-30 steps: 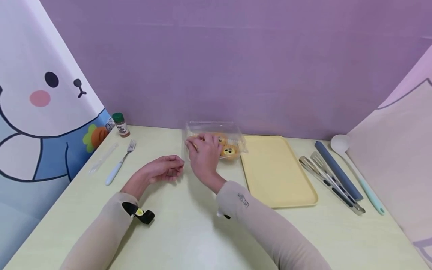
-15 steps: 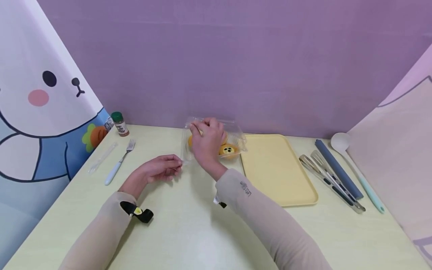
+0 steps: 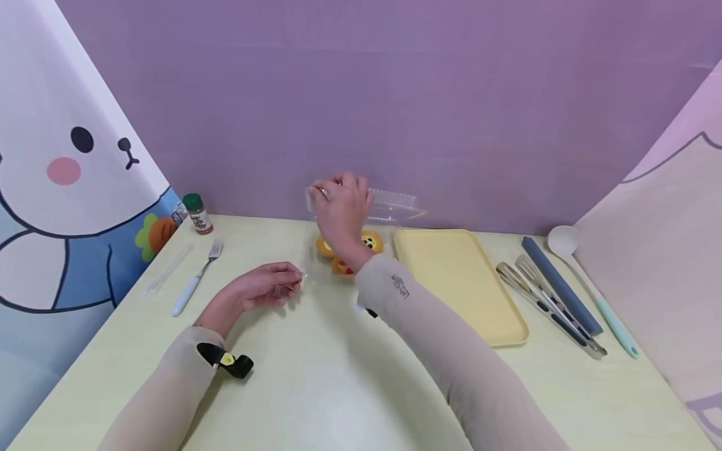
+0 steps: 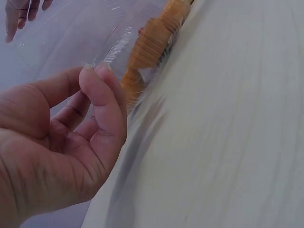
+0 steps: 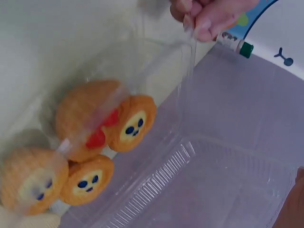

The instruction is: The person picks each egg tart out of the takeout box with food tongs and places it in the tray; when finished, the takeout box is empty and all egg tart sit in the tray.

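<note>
Clamshell lid (image 3: 395, 203) grasped in my right hand (image 3: 341, 207), raised; left hand (image 3: 271, 285) pinches tray corner (image 4: 102, 64) against surface. Best: swing slowly, keeping buns (image 5: 95, 137) seated.

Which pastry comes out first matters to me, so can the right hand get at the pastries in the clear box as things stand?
Probably not at once: the right hand holds the clear lid raised. The pastries lie uncovered, so only its grip hinders it.
</note>
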`<state>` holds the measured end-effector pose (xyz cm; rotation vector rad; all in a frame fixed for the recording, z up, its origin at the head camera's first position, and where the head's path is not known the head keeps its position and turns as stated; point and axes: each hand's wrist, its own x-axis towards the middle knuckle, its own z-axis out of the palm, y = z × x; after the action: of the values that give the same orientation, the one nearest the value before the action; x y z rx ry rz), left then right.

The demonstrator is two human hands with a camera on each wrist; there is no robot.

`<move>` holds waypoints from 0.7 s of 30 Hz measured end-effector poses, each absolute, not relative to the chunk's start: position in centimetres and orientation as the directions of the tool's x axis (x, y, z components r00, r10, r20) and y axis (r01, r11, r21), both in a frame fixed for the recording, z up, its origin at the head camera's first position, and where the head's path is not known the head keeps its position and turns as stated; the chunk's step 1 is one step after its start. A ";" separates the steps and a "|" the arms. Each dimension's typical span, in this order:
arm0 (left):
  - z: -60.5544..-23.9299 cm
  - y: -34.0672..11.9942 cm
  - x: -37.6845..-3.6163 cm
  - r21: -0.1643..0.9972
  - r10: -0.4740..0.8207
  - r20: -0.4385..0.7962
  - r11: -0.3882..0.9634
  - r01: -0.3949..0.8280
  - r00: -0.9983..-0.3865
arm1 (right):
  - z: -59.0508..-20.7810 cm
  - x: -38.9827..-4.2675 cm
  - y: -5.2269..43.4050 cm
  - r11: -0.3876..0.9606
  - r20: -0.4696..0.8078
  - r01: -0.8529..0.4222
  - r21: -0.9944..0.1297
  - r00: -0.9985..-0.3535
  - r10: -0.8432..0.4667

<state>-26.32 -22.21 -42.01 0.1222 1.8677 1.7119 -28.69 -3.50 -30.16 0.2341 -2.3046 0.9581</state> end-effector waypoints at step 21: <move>-42.1 -22.3 -26.2 0.938 0.446 -0.347 0.164 -0.305 -0.825 | -29.7 -32.3 -4.0 0.811 0.683 -0.418 -0.409 -0.730 -0.031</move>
<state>-26.19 -22.25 -42.13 0.1328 1.8804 1.7182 -32.29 -4.00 -29.66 0.3287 -2.3025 0.7266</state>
